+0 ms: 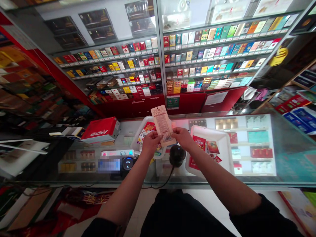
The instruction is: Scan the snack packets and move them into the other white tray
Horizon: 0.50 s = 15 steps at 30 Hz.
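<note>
Both my hands hold a pale pink snack packet point(162, 123) by its lower edges, its barcode and printed text facing me. My left hand point(150, 142) pinches the left edge; my right hand point(183, 137) grips the right edge. Just below the packet stands a round black scanner point(177, 155) with a cable. Behind and left of my left hand is a white tray point(134, 144) with several colourful packets. Right of my right hand sits another white tray point(225, 144), holding several red packets point(212, 147), partly hidden by my forearm.
A glass counter point(261, 179) spans the front. On it, to the left, are a red box point(100, 130) and a payment device point(128, 163) with a lit screen. Beyond stand shelves point(161, 49) of cigarette packs. More blue and red boxes point(301, 118) lie at the right.
</note>
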### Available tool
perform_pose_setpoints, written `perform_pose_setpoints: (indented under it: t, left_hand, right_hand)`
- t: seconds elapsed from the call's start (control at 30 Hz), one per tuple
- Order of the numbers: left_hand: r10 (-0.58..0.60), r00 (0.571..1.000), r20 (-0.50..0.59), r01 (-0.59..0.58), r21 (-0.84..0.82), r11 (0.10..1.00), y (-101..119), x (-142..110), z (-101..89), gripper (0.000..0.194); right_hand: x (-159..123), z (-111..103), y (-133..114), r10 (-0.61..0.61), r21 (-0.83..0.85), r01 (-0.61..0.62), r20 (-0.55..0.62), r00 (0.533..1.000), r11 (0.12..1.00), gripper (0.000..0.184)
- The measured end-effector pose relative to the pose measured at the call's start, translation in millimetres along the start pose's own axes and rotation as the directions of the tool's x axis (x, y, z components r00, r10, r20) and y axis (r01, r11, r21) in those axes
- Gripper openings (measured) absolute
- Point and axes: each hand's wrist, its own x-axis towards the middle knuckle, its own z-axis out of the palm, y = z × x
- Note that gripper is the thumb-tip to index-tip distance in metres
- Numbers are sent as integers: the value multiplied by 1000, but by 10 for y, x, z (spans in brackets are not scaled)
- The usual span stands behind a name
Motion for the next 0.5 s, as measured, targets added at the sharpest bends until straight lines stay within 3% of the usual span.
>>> perform_pose_setpoints:
  t: [0.2,0.4,0.5]
  left_hand:
    - [19,996,83,-26,87,996,-46,151,177,38]
    - [97,979,180,-141,251,958,-71,321,275,19]
    - [90,960,265,-164,273,948,-133,406,325,24]
  right_hand:
    - [-16,-318,77,-33,-209,15,-84,996,978,14]
    - [-70,-451,124,-115,-404,46,-149,982,913,10]
    - [-108,-483,201,-160,-478,53,-187,969,877,9]
